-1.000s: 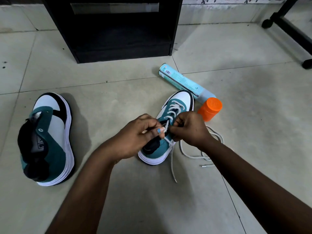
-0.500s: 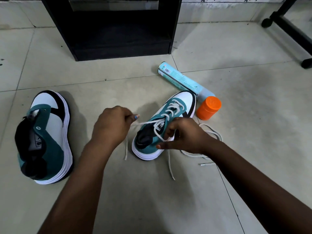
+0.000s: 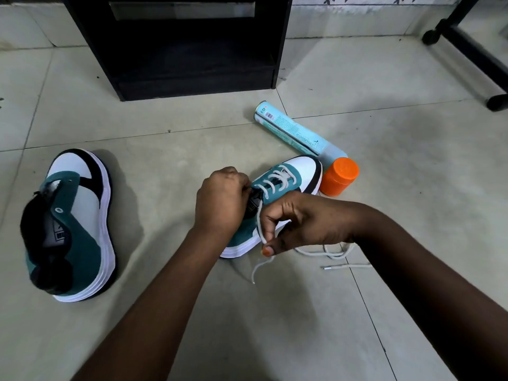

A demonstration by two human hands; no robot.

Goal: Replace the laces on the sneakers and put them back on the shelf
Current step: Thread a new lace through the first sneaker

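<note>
Lacing risk: left hand point(image 3: 220, 200) gripping collar of laced sneaker point(image 3: 286, 185) on floor; right hand point(image 3: 299, 224) pinching lace point(image 3: 259, 224) beside it. Lace slipping from pinch risking loosened rows. Unlaced sneaker point(image 3: 68, 224) lying far left of left hand.

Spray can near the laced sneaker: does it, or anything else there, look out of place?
Yes. The spray can lies on its side on the floor, and its orange cap is off, beside it. The left sneaker has no lace.
</note>
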